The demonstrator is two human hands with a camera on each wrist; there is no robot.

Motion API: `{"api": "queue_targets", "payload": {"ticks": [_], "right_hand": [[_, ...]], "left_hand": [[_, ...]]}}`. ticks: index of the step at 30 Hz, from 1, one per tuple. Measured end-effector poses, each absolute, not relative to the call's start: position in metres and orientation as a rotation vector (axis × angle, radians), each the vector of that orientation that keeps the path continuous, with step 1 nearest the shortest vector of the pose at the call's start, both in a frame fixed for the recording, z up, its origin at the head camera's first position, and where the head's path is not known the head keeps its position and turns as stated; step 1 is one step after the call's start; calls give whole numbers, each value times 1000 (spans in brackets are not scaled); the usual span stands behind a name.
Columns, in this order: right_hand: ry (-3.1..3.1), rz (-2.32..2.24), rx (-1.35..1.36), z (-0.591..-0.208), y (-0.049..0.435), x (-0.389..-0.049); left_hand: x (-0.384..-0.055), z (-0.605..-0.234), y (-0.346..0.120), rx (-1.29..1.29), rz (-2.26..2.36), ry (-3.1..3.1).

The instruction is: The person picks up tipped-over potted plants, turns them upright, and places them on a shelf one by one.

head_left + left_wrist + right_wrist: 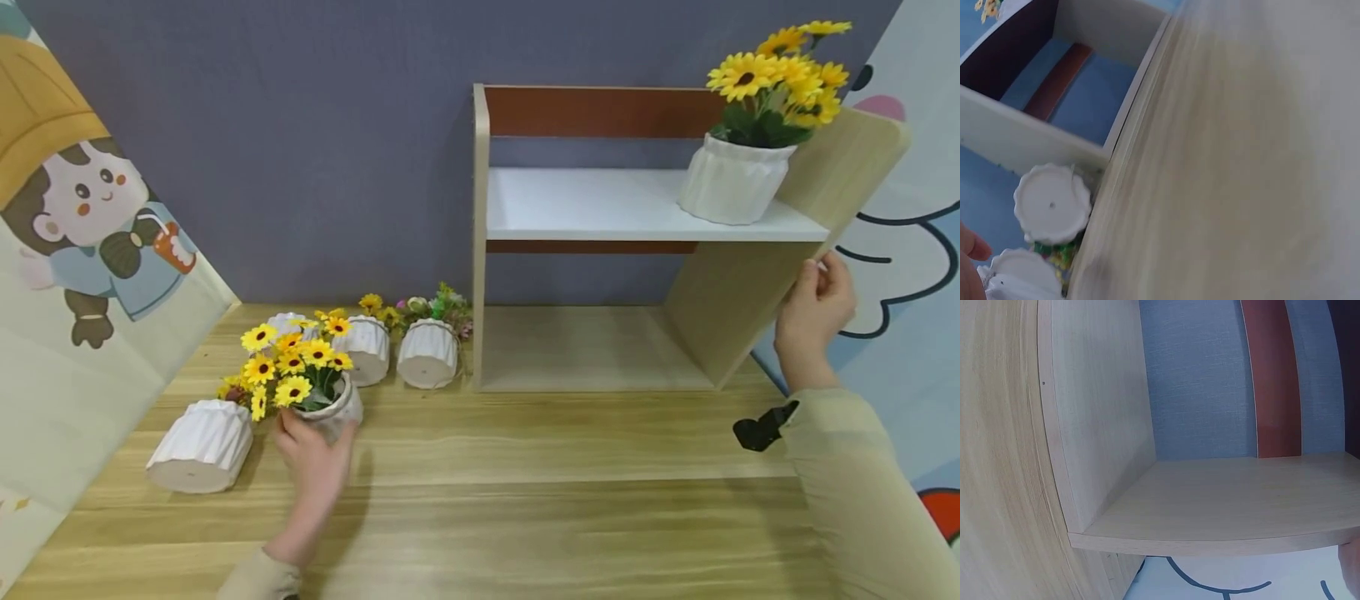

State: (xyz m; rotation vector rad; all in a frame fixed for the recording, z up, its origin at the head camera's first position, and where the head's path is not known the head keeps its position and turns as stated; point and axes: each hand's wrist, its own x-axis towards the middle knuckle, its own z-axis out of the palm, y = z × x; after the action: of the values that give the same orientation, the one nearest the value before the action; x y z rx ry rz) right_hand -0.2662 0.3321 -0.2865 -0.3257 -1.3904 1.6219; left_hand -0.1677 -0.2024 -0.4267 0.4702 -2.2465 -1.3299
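Note:
My left hand [311, 458] grips a white flowerpot [345, 408] of yellow artificial sunflowers [292, 362], thumb on one side and fingers on the other, at the left of the table. Fingers curled at its front edge, my right hand [816, 312] holds the right side panel [757, 292] of a wooden shelf [600, 346]. On the shelf's white upper board [577, 204], toward the right, another white pot [738, 183] of yellow flowers stands upright. In the right wrist view, a bit of my right hand [1350, 565] shows at the panel's edge.
Several white pots lie tipped, bases facing me: a large one [198, 450] left of my hand, others [427, 358] [366, 350] beside the shelf's left panel. A grey wall [300, 150] rises behind the table [525, 500]. Cartoon-printed walls [97, 208] flank it.

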Motion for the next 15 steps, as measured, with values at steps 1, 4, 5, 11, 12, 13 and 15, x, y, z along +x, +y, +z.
{"api": "queue_targets", "payload": {"ticks": [1,4,5,11,12,13,15], "right_hand": [[-1387,1621,-326,-286,332,-266],[-1385,1610,-330,-286,331,-267],[-1383,1609,-332,-286,331,-267],[-1409,1577,-350,-287,334,-268],[-1429,1556,-359,-288,334,-268],[-1436,1552,-363,-288,334,-268],[-1442,1566,-368,-288,334,-268]], "left_hand": [[-171,-426,-205,478,-1317,-2234],[-180,-424,-211,516,-1298,-2219],[-183,-424,-212,531,-1309,-2216],[-198,-421,-217,635,-1404,-2222],[-200,-421,-217,649,-1416,-2220],[-202,-421,-217,661,-1426,-2215],[-205,-422,-218,670,-1439,-2187]]}}
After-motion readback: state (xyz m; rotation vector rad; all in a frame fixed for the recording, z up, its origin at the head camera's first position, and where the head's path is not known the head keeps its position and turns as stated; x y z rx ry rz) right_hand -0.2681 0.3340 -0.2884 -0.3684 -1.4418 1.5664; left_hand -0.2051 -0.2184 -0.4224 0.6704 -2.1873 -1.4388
